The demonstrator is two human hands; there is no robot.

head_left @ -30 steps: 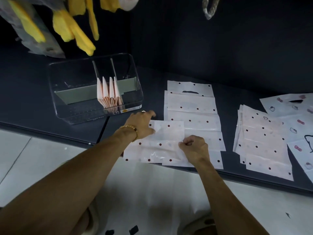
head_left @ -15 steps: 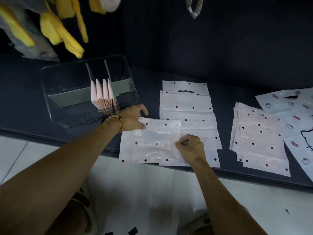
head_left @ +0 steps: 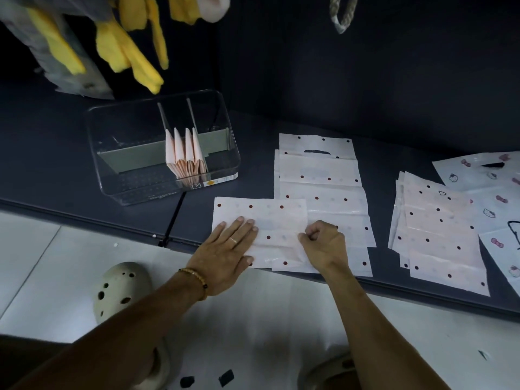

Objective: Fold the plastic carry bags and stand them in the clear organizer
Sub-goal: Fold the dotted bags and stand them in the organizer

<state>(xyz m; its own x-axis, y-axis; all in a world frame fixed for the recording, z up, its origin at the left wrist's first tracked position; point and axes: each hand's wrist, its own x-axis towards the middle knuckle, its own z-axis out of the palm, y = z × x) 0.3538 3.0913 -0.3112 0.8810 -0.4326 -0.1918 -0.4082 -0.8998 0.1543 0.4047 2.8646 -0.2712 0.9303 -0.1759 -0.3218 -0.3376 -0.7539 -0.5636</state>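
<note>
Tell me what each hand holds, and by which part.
The right hand pinches the dotted bag at its right edge. The left hand holds nothing; it presses flat on the same bag.

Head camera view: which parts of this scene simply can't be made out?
- Bag being folded: its near left part lies under the left hand; the right hand covers the edge it pinches.
- Stack: lower bags overlapped, count unclear.
- Cartoon-print bags: cut off by the right edge.
- Yellow hanging items: blurred, cut off at the top.
- Organizer label: too small to read.
- Folded bags: bases blurred behind the clear wall.
</note>
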